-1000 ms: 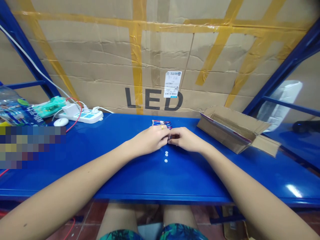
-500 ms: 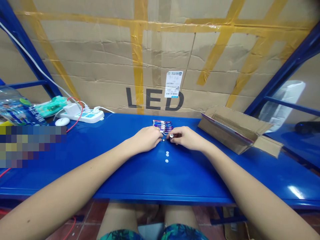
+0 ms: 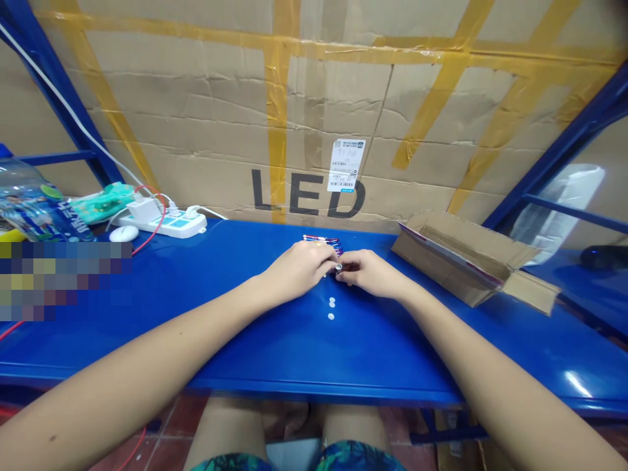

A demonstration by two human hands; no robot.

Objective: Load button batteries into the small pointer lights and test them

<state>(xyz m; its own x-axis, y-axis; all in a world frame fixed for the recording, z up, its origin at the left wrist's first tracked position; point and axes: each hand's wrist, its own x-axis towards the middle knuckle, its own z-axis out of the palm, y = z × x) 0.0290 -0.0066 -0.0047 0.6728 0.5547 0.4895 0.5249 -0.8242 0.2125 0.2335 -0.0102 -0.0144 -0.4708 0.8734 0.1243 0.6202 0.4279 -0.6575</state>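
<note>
My right hand (image 3: 373, 273) pinches a small round silver piece, cap-like in shape (image 3: 338, 267), between thumb and fingers. Right against it, my left hand (image 3: 301, 267) has its thumb and fingertips closed together at the piece; what they hold, if anything, is hidden. Behind the left hand lies a row of slim shiny sticks (image 3: 316, 238) in red, blue and silver, partly covered by the fingers. A tiny gold-coloured bit (image 3: 324, 275) shows just below the fingertips. Closer to me, several small white discs (image 3: 331, 316) lie on the blue table (image 3: 275, 347).
An open cardboard box (image 3: 441, 265) stands at the right. To the left are a white power strip (image 3: 179, 224) with plugs and cables, a white rounded device (image 3: 123, 233), a teal packet (image 3: 105, 203) and a plastic bottle (image 3: 36, 206). A large carton (image 3: 206, 131) forms the back.
My left hand has moved right and up to the silver piece in my right hand, now covering more of the shiny sticks. The view has shifted slightly.
</note>
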